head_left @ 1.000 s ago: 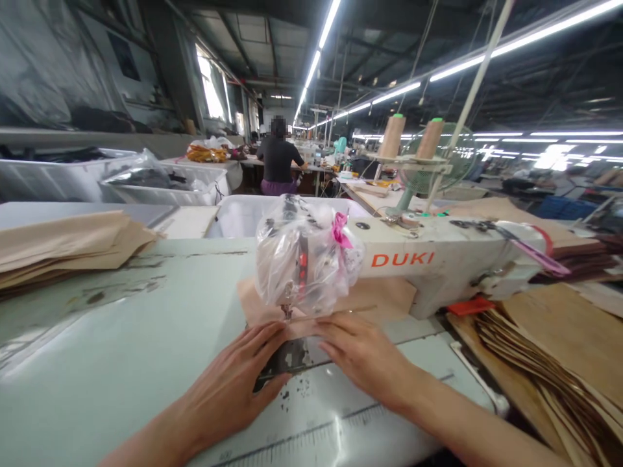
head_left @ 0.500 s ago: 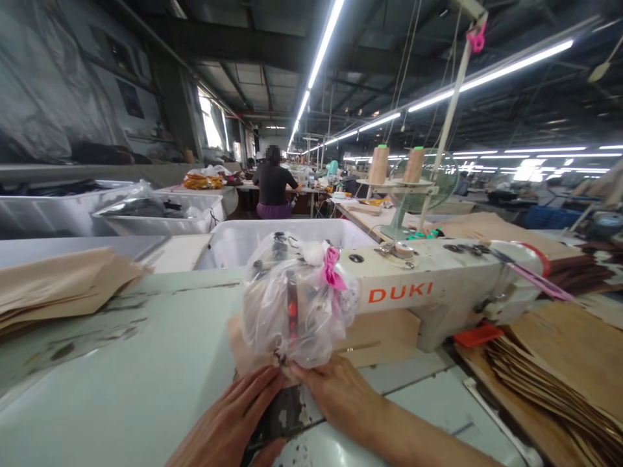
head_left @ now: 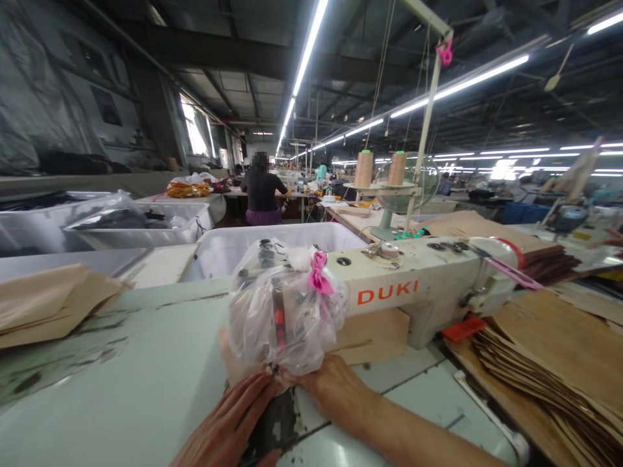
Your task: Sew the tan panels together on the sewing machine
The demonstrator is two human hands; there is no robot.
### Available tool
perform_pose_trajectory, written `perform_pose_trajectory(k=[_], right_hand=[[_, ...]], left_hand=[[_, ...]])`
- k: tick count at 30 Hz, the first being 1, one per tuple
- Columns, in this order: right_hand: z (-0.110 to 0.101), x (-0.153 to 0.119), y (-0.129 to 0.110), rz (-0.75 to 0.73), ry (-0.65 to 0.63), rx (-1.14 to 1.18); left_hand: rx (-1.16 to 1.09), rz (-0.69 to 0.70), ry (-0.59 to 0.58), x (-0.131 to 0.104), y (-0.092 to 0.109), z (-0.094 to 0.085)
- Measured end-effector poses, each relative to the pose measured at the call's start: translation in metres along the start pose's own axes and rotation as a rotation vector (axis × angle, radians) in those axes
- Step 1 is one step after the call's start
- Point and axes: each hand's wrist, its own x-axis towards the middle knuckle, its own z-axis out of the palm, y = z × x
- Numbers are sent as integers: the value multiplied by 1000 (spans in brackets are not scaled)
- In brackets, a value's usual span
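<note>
In front of me is a white sewing machine (head_left: 389, 295) marked DUKI. A clear plastic bag (head_left: 296, 324) with a pink tie (head_left: 319, 272) covers its head and hides part of the needle area. A tan flat piece (head_left: 370, 338) lies under the machine arm, and its near edge shows by the needle. My left hand (head_left: 231, 415) rests on that edge, open, with flat fingers reaching toward the needle and the thumb apart. From the right, my right hand (head_left: 335, 389) presses on the same piece, fingers stretched left. The bag partly covers its fingertips.
A stack of brown pieces (head_left: 545, 383) lies right of the machine, and tan sheets (head_left: 58, 301) lie at the left. Behind the table stands a white bin (head_left: 224, 243). Thread cones (head_left: 364, 170) stand on a rack. A person (head_left: 263, 191) sits farther back.
The whole view has shifted, so the machine and surroundings appear farther left. Both hands stay by the needle; the right has slid slightly further under the bag's edge.
</note>
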Motion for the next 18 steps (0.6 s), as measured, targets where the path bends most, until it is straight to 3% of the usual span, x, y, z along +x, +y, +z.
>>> perform_pose_trajectory(k=[18], right_hand=[[4,-1,-2,66,-22,-1]], left_hand=[[12,-20,-28,6,2,-6]])
